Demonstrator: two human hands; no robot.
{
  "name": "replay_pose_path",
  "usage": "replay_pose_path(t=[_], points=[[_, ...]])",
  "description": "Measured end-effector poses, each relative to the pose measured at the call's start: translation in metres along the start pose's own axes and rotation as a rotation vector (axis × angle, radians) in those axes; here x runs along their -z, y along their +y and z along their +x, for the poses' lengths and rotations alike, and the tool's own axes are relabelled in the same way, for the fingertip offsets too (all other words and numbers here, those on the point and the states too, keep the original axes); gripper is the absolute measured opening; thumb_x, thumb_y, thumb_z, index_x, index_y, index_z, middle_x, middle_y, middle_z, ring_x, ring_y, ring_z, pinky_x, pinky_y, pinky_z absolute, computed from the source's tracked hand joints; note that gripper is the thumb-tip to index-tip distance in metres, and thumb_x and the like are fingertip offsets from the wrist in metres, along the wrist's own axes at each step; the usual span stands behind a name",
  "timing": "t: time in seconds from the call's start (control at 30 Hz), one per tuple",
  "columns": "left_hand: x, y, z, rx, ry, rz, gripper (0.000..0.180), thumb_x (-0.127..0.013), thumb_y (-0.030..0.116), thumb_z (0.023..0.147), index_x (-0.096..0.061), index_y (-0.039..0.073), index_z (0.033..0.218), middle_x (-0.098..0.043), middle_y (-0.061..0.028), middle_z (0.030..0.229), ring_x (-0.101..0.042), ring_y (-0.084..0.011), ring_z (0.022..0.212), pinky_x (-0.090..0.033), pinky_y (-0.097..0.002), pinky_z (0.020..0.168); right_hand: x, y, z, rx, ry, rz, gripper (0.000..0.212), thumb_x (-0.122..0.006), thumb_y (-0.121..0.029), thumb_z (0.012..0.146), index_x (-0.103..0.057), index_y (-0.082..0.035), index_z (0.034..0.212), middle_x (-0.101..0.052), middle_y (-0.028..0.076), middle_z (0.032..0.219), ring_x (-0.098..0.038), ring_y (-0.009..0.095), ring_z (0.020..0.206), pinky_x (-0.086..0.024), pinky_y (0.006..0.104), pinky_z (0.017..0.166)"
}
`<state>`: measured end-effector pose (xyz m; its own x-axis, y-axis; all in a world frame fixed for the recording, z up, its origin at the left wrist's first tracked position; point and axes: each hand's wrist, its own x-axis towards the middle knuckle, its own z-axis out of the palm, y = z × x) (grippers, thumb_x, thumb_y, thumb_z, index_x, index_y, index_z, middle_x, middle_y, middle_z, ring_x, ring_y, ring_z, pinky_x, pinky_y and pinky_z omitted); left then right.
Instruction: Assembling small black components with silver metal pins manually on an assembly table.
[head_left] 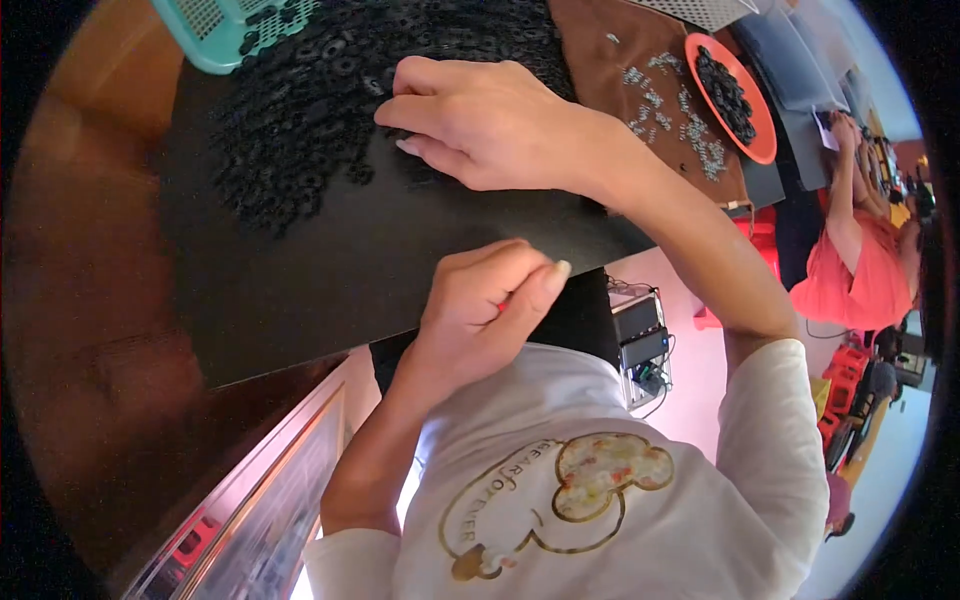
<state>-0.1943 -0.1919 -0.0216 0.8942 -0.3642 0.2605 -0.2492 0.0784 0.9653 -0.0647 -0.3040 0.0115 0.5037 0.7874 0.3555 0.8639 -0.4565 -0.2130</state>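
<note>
My right hand (480, 125) reaches across the dark table to the near edge of a wide heap of small black ring-shaped parts (300, 120). Its fingers are curled down with the thumb below them, and whatever lies between the fingertips is hidden. Close to my body, at the table's front edge, my left hand (485, 305) is closed in a fist, thumb on top. A bit of something red (503, 306) peeks out between its fingers; the rest is covered.
A teal perforated basket (215, 45) stands at the far left. On a brown cloth (590, 50) to the right lie many tiny silvery pieces (690, 130), beside an orange plate (762, 148) of black parts. At the far right sits another person in a coral shirt (855, 275).
</note>
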Motion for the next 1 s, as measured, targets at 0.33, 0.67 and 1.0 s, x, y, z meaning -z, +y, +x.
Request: replay_pose_path(t=[0.33, 0.67, 1.0], points=[[0.003, -0.005, -0.002, -0.073, -0.031, 0.027, 0.020, -0.059, 0.009, 0.092, -0.056, -0.003, 0.076, -0.051, -0.0075, 0.063, -0.048, -0.0153, 0.054, -0.038, -0.0299, 0.051, -0.024, -0.012, 0.029, 0.050, -0.146, -0.056, 0.026, -0.060, -0.009, 0.078, -0.061, -0.007, 0.104, -0.052, 0.007, 0.091, -0.061, 0.026, 0.087, -0.052, 0.0396, 0.063], [0.005, -0.006, -0.004, -0.096, -0.040, 0.006, 0.022, -0.059, 0.011, 0.092, -0.054, -0.002, 0.074, -0.045, -0.0069, 0.060, -0.043, -0.0147, 0.051, -0.036, -0.0314, 0.049, -0.021, -0.032, 0.037, 0.101, -0.089, 0.006, 0.026, -0.063, -0.011, 0.078, -0.061, -0.008, 0.103, -0.054, 0.006, 0.094, -0.061, 0.024, 0.083, -0.052, 0.0374, 0.059], [-0.002, -0.007, -0.005, -0.186, 0.001, -0.011, 0.014, -0.057, 0.007, 0.089, -0.056, -0.003, 0.081, -0.057, -0.0195, 0.072, -0.058, -0.0368, 0.066, -0.045, -0.0417, 0.059, -0.038, -0.060, 0.066, 0.197, -0.219, -0.085, 0.018, -0.062, -0.014, 0.076, -0.066, -0.001, 0.088, -0.059, 0.013, 0.099, -0.064, 0.030, 0.091, -0.057, 0.0400, 0.067]])
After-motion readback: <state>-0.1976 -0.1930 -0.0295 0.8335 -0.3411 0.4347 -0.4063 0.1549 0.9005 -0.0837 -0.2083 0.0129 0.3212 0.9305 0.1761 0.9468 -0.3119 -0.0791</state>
